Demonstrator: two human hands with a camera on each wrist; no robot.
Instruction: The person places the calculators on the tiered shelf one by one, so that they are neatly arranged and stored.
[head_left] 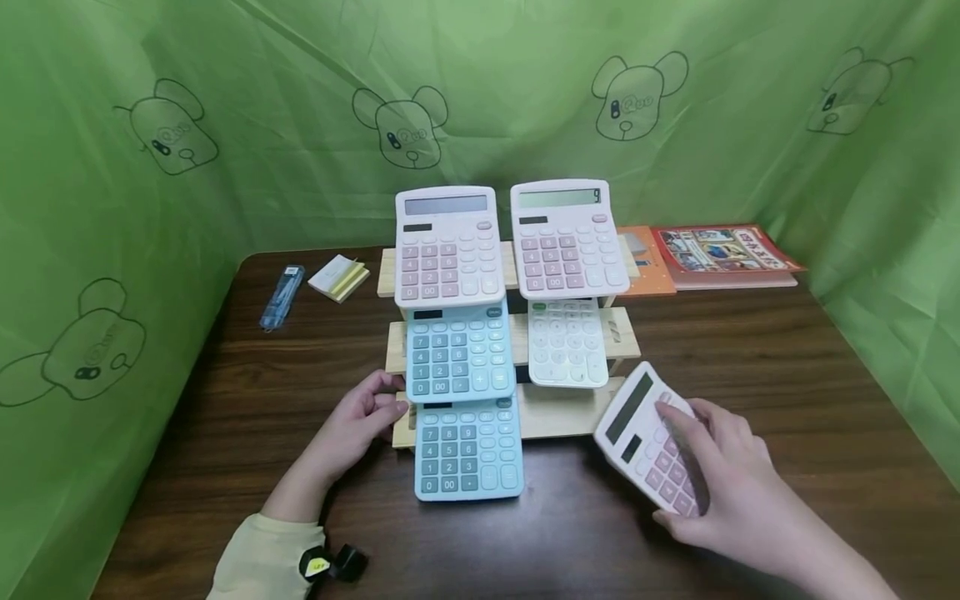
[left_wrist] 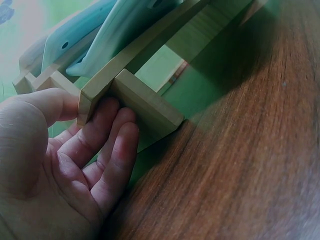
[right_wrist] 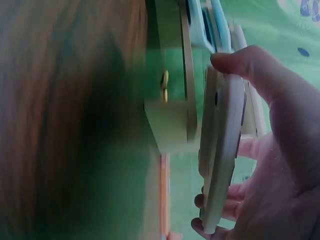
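Observation:
A three-tier wooden stand [head_left: 566, 414] carries several calculators. My left hand [head_left: 369, 414] pinches the left end of its lowest tier, thumb on top and fingers beneath in the left wrist view. My right hand [head_left: 723, 483] grips a pink-and-white calculator [head_left: 637, 425], tilted and held off the table, right of the lowest tier. Two pink-and-white calculators, the left [head_left: 450, 250] and the right [head_left: 566, 242], sit on the top tier. A white calculator [head_left: 567, 343] and a blue calculator [head_left: 459, 354] occupy the middle. Another blue calculator [head_left: 468, 454] leans at lower left.
Behind the stand on the right lie a red book [head_left: 720, 254] and an orange booklet [head_left: 648, 262]. At the back left are a blue packet [head_left: 282, 297] and a pad of sticky notes [head_left: 337, 277]. Green cloth [head_left: 510, 100] walls surround the brown table [head_left: 285, 375].

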